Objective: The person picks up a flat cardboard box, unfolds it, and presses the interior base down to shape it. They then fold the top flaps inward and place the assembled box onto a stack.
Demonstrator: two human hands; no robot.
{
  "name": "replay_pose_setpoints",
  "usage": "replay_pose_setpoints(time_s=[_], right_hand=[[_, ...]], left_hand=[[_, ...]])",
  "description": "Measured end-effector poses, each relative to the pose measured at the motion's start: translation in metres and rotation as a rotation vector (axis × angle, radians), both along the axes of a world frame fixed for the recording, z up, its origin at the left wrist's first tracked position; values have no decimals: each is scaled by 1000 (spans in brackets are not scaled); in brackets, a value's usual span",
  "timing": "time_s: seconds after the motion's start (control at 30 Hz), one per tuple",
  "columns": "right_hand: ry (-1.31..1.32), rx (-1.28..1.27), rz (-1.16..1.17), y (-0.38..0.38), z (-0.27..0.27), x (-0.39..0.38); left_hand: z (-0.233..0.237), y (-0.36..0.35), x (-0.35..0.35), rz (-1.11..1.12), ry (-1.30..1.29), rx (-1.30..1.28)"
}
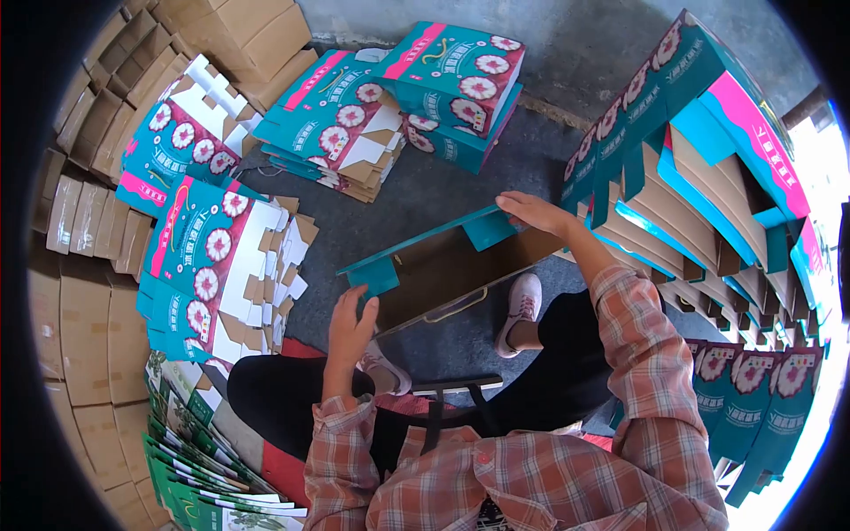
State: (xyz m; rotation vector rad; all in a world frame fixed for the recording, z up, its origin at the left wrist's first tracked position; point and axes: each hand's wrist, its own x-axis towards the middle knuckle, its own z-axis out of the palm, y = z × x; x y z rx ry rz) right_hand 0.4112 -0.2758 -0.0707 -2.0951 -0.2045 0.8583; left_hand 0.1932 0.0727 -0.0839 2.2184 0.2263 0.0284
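Observation:
Between my hands, above the floor, is a teal cardboard gift box [443, 276], its top open and its brown inside facing me. Small teal flaps stand at both its ends, and a pale cord handle [456, 305] shows on its near side. My left hand [351, 323] is at the box's left end, fingers bent against the edge and thumb a little apart from them. At the far right corner, my right hand [538, 217] grips the box with the fingertips over the teal edge. The box's outer faces are mostly hidden.
Flattened teal cartons [208, 265] lie in stacks on the left, with more flat cartons [332, 115] and a box pile [460, 75] ahead. Tall stacked open boxes [699, 168] stand at right. Brown cartons [88, 336] line the left side; green printed cartons [199, 469] lie low left.

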Motion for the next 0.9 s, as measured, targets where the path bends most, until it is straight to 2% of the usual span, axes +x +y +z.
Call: replay_pose_setpoints(time_s=[0.2,0.27,0.4,0.47,0.5,0.67,0.77,0.83,0.9], right_hand=[[17,5,-95,5,1,-4],[-185,-76,190,-5,-20,5],[-166,-147,276,0,-4,-2],[-203,-441,319,9,16,-13],[-202,-436,325,10,12,-12],[-587,-572,524,23,-2,-12],[-505,-557,598,38,-2,-11],[-512,-582,617,43,-1,-9],[-516,-611,636,47,-3,-11]], left_hand=[[-11,3,2,-3,84,-62],[-11,4,1,-11,96,-49],[-18,16,-10,123,138,-182],[-22,21,-14,205,138,-194],[-20,22,-16,226,148,-188],[-10,16,-14,265,165,-294],[-14,15,-13,223,129,-298],[3,7,-11,126,78,-109],[-6,9,-10,135,56,-173]])
